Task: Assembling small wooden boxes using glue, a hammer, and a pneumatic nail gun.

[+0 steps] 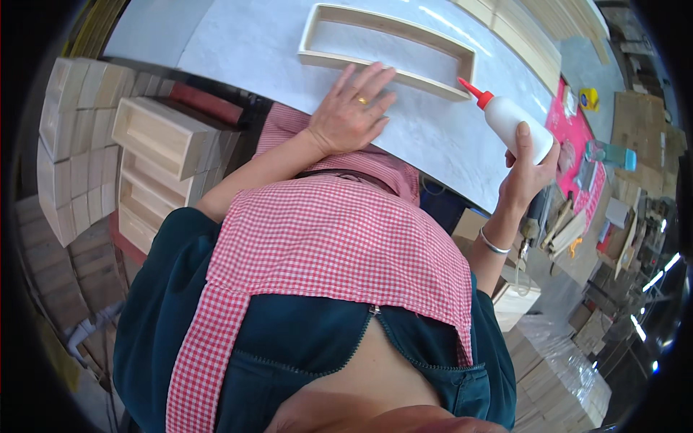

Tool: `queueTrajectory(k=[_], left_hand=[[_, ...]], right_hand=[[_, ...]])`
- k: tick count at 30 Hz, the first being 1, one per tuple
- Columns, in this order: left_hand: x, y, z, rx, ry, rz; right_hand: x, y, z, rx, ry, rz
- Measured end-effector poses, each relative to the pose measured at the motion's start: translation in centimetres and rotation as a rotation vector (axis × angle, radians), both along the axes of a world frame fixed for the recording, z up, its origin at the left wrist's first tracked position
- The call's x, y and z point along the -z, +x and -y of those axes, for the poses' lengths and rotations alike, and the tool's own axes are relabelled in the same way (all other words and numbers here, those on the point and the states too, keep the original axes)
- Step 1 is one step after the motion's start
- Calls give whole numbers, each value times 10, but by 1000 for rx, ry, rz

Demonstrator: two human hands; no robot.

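A long, narrow wooden frame (393, 74) lies on the pale marbled tabletop (260, 54). My left hand (354, 108) rests at its near side, fingers spread and fingertips at the near wall, holding nothing. In my right hand (530, 159) is a white glue bottle (516, 123) with a red cap and a pointed red nozzle (471, 88). The bottle is tilted, its nozzle tip by the frame's right end. Whether the tip touches the wood, or any glue comes out, I cannot tell.
Stacked wooden boxes (162, 137) stand left of the table. Long wooden strips (516, 36) lie along the far right edge. A pink sheet (567, 137), a yellow tape measure (589, 99) and a teal-capped bottle (610, 155) are at right. Plastic-wrapped wood (563, 368) sits lower right.
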State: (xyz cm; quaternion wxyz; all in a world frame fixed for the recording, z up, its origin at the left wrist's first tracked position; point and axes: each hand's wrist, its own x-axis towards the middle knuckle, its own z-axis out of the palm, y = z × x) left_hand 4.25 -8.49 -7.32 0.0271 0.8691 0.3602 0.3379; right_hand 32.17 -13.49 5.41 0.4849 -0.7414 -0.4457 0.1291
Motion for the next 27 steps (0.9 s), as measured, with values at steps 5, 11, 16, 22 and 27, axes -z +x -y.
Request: queueTrajectory(k=[5, 11, 16, 22, 27], left_hand=[[1, -1, 1, -26, 100, -24], [4, 2, 2, -33, 77, -14], [7, -1, 1, -33, 73, 16], [0, -2, 2, -25, 82, 14], [-2, -1, 2, -21, 76, 7]], right_hand=[[12, -73, -23, -202, -31, -213], [33, -137, -56, -434, 71, -92], [32, -150, -64, -482, 91, -42], [24, -132, -58, -440, 77, 39], [21, -101, -45, -362, 67, 86]])
